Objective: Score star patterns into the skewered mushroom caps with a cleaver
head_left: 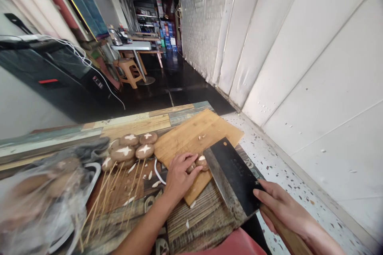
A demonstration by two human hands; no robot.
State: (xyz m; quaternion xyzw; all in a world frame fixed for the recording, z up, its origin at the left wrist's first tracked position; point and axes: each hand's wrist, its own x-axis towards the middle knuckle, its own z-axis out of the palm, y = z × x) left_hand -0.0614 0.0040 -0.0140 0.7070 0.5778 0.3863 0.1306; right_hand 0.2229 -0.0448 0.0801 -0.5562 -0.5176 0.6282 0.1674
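My left hand (183,173) is closed around shiitake mushrooms (202,162) on the wooden cutting board (191,131), its fingertips on their caps. A pale cut shows on top of one cap. My right hand (277,203) grips the wooden handle of a cleaver (231,177), thumb on the blade. The broad dark blade is tilted, its edge beside the mushrooms; I cannot tell whether it touches them. Small pale scraps lie farther up the board. Left of it, several skewered mushrooms (123,152) carry star-shaped cuts, with their thin sticks (104,199) pointing toward me.
A blurred plastic bag of mushrooms (38,199) sits on a white-rimmed tray (95,171) at left. Mushroom trimmings (156,184) are scattered across the wood-patterned table. A white wall (314,48) rises at right. Beyond are a plastic stool (128,71) and a small table (131,45).
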